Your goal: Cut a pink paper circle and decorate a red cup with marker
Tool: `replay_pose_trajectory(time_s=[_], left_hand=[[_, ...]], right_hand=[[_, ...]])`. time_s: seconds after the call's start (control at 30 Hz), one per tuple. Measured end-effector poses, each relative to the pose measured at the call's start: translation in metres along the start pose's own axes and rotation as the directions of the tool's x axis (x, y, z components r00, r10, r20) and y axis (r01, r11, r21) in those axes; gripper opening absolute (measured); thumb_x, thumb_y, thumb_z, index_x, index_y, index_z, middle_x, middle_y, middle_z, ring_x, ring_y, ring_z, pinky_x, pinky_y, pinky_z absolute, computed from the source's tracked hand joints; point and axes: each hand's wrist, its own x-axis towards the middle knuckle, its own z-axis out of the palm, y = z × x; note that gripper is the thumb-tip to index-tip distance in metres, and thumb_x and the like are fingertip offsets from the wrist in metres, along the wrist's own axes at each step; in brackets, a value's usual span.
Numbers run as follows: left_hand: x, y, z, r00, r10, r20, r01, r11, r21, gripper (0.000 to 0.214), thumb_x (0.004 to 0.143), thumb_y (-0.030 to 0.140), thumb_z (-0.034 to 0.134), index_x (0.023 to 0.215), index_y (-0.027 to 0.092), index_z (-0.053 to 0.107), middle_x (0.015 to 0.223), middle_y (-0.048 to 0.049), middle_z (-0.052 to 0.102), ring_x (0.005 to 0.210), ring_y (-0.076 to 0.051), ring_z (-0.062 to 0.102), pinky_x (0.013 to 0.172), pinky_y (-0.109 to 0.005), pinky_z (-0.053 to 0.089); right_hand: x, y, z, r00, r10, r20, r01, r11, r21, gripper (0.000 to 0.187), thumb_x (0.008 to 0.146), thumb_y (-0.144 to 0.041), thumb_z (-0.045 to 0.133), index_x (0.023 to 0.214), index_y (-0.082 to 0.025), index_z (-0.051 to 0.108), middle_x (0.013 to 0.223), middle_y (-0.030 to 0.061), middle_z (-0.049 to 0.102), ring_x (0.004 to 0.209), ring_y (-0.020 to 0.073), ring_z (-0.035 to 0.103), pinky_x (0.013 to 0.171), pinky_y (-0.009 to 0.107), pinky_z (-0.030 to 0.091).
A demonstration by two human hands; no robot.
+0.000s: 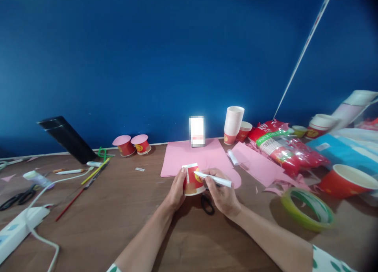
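Observation:
My left hand [177,191] grips a red paper cup [191,184] by its side, holding it upside down above the brown table. In my right hand [221,195] is a white pen [217,179], its tip at the yellow emblem on the cup's side. Whether the tip touches the cup I cannot tell. Below my right hand lies the black handle loop of a pair of scissors [207,205], the rest hidden by the hand. Behind the cup, pink paper sheets [177,157] lie flat, with a lit, blurred-out screen [197,131] standing on them.
Two red cups with pink discs on top [141,144] stand at the back left. Right of me are a roll of tape [330,220], an orange-red cup [339,183], a red plastic bag [274,146] and stacked paper cups [233,124]. A power strip [22,228] and black flask [71,140] lie left.

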Motion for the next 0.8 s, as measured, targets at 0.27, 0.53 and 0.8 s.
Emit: replay_pose_trajectory(time_s=[0.27,0.53,0.8], left_hand=[[0.0002,-0.0011,-0.0009,1.000,-0.002,0.011,0.002,1.000,0.000,0.039,0.080,0.052,0.066,0.092,0.014,0.067,0.092,-0.0090,0.073,0.097,-0.028,0.067,0.092,-0.039,0.048],[0.0013,-0.0036,-0.0049,1.000,0.003,0.017,-0.003,1.000,0.009,0.036,0.082,0.049,0.064,0.091,0.014,0.067,0.091,-0.0084,0.073,0.094,-0.026,0.068,0.090,-0.037,0.048],[-0.0010,-0.0001,0.0006,1.000,0.006,0.028,-0.006,1.000,0.006,0.037,0.081,0.051,0.065,0.089,0.015,0.067,0.090,-0.0085,0.073,0.090,-0.027,0.068,0.089,-0.039,0.049]], right_hand=[[0.0000,-0.0017,0.0004,1.000,0.007,-0.003,-0.007,1.000,0.014,0.018,0.096,-0.028,0.050,0.096,-0.018,0.065,0.088,0.0070,0.069,0.081,0.0188,0.067,0.074,0.031,0.056],[-0.0017,-0.0007,0.0000,1.000,0.014,0.001,-0.014,1.000,0.013,0.018,0.096,-0.027,0.050,0.097,-0.018,0.065,0.089,0.0071,0.069,0.081,0.0187,0.067,0.074,0.031,0.055],[0.0005,-0.0010,-0.0002,1.000,-0.003,-0.005,0.003,1.000,-0.011,0.019,0.097,-0.028,0.049,0.096,-0.019,0.065,0.087,0.0072,0.070,0.081,0.0191,0.067,0.075,0.032,0.056]])
